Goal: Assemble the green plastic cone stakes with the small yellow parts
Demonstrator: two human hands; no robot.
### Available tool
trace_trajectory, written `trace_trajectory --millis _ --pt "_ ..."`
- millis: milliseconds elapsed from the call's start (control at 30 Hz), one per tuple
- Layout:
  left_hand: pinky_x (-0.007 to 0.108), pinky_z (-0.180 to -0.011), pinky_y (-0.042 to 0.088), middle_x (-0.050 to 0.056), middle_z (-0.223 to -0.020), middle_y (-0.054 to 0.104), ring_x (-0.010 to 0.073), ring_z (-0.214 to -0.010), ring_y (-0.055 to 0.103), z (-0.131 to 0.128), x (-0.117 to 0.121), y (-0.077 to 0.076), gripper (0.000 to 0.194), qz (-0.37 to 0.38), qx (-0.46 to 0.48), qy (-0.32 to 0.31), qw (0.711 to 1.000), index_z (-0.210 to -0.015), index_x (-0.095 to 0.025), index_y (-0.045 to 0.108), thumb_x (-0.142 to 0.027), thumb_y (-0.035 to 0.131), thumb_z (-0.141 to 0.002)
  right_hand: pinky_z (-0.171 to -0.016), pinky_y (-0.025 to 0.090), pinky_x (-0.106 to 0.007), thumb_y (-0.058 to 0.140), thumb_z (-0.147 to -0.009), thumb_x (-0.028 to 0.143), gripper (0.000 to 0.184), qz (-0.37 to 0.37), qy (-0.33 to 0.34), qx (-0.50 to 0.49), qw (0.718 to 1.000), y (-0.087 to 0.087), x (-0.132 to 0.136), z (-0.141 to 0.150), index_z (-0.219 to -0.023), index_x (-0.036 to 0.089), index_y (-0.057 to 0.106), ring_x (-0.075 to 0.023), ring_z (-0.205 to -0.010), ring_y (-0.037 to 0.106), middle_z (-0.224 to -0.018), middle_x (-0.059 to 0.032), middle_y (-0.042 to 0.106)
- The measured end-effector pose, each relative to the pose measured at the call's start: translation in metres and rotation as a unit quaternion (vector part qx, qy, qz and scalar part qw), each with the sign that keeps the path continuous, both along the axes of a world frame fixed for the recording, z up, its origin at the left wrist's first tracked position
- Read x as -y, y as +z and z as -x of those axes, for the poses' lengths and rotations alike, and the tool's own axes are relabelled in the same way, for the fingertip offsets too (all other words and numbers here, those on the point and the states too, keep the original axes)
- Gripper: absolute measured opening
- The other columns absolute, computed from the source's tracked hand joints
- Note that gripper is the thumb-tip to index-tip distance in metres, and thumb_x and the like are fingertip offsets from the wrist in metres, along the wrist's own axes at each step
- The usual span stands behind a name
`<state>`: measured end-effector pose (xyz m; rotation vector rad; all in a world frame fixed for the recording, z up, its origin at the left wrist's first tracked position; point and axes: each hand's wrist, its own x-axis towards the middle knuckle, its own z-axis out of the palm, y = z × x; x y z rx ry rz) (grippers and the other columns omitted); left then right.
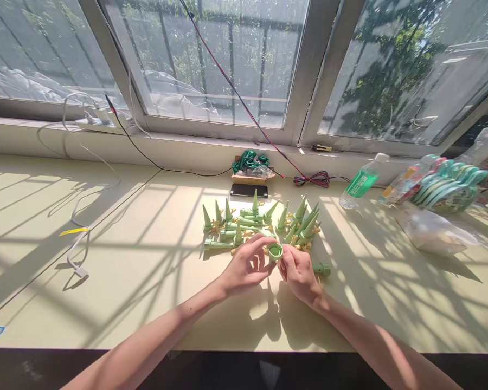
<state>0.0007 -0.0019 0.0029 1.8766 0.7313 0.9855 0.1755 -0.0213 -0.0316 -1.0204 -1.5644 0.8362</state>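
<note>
My left hand point(244, 266) is closed in a pinch on a round green plastic cap point(275, 251), its open hollow side turned towards me. Touching or nearly touching the cap's right side, my right hand point(303, 274) has thumb and fingers pressed together; whatever lies between them is hidden. Just beyond both hands, several green plastic spikes point(282, 216) stand upright or lie flat, with small yellow-orange pieces among them. One more green piece point(321, 268) lies partly hidden behind my right hand.
A phone point(249, 190) lies behind the spikes, before a small box with green material point(251, 162). To the right are a plastic bottle point(361, 183), coiled wires point(313, 179), teal items point(451, 184) and a bag point(435, 230). A white cable point(81, 216) trails at left.
</note>
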Motion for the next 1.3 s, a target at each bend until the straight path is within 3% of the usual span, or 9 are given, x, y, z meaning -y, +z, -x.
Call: trace_trajectory --millis 167,300,400,500,700,933,1033,1200,1300 --pt "0.017 -0.05 0.048 0.007 -0.112 0.057 0.0058 -0.063 0.056 -0.002 0.0 0.001 0.033 -0.017 -0.009 0.038 0.999 -0.118 -0.018 0.06 -0.021 0.064 -0.085 -0.046 0.036 -0.025 0.038 -0.105 0.04 0.046 -0.015 -0.024 0.016 0.999 0.001 0.001 0.0 -0.064 0.02 0.044 -0.0107 -0.046 0.043 -0.053 0.0026 0.046" --pt "0.019 -0.052 0.049 0.005 -0.094 0.064 0.0089 -0.063 0.058 -0.004 -0.003 0.003 0.02 0.04 -0.01 0.094 0.995 -0.097 -0.015 0.065 -0.032 0.066 -0.087 -0.047 0.036 -0.024 0.038 -0.105 0.041 0.042 -0.03 -0.058 -0.011 0.998 0.0 0.0 0.0 -0.069 0.021 0.045 -0.0106 -0.047 0.043 -0.056 0.003 0.047" --pt "0.019 -0.042 0.039 0.004 -0.072 0.063 0.0073 -0.047 0.051 -0.003 -0.007 0.003 0.045 0.152 0.001 0.069 0.986 -0.075 -0.012 0.066 -0.05 0.053 -0.095 -0.049 0.036 -0.024 0.037 -0.106 0.039 0.04 -0.05 -0.07 -0.009 0.996 0.001 -0.001 -0.001 -0.071 0.021 0.045 -0.0106 -0.048 0.043 -0.058 0.0028 0.048" --pt "0.02 -0.037 0.032 0.006 -0.067 0.064 0.0071 -0.039 0.047 -0.001 -0.009 0.0 0.064 0.249 0.022 0.02 0.968 -0.07 -0.01 0.068 -0.062 0.042 -0.096 -0.051 0.036 -0.025 0.037 -0.106 0.036 0.039 -0.078 -0.045 0.045 0.995 0.006 0.0 -0.002 -0.072 0.02 0.048 -0.011 -0.051 0.043 -0.06 0.0024 0.047" --pt "0.019 -0.037 0.031 0.006 -0.069 0.065 0.0065 -0.04 0.047 0.001 -0.011 -0.001 0.062 0.311 0.037 -0.025 0.949 -0.07 -0.01 0.065 -0.066 0.05 -0.092 -0.055 0.036 -0.025 0.036 -0.106 0.033 0.041 -0.069 0.012 0.086 0.994 0.012 0.002 -0.001 -0.072 0.019 0.054 -0.0112 -0.054 0.044 -0.062 0.0012 0.049" --pt "0.019 -0.04 0.034 -0.003 -0.06 0.051 0.0089 -0.045 0.05 0.003 -0.01 0.003 0.043 0.285 0.049 -0.031 0.957 -0.074 -0.015 0.056 -0.056 0.064 -0.087 -0.053 0.033 -0.025 0.039 -0.105 0.035 0.037 -0.066 0.002 0.065 0.996 0.005 -0.001 -0.003 -0.071 0.02 0.047 -0.0111 -0.052 0.04 -0.061 0.0028 0.045" --pt "0.019 -0.041 0.036 -0.005 -0.061 0.05 0.0084 -0.045 0.048 0.002 -0.009 0.003 0.034 0.235 0.021 -0.011 0.972 -0.088 -0.016 0.061 -0.049 0.068 -0.086 -0.05 0.032 -0.026 0.038 -0.105 0.035 0.04 -0.05 -0.008 0.061 0.997 0.006 -0.001 -0.002 -0.067 0.021 0.04 -0.011 -0.049 0.038 -0.057 0.0033 0.043" --pt "0.02 -0.053 0.048 0.005 -0.103 0.06 0.0069 -0.061 0.055 0.0 -0.004 0.001 0.028 0.089 0.01 0.018 0.996 -0.106 -0.017 0.065 -0.034 0.071 -0.084 -0.047 0.029 -0.027 0.037 -0.105 0.036 0.042 -0.016 -0.021 0.057 0.998 0.005 -0.001 -0.001 -0.065 0.023 0.037 -0.0113 -0.047 0.035 -0.054 0.0041 0.039" --pt "0.018 -0.052 0.047 0.007 -0.111 0.056 0.0064 -0.064 0.055 -0.001 -0.002 0.0 0.022 0.018 -0.008 0.006 1.0 -0.107 -0.018 0.067 -0.029 0.065 -0.088 -0.047 0.029 -0.027 0.036 -0.104 0.036 0.042 -0.015 -0.029 0.06 0.998 0.005 -0.001 0.0 -0.065 0.022 0.037 -0.0112 -0.047 0.036 -0.054 0.004 0.038"
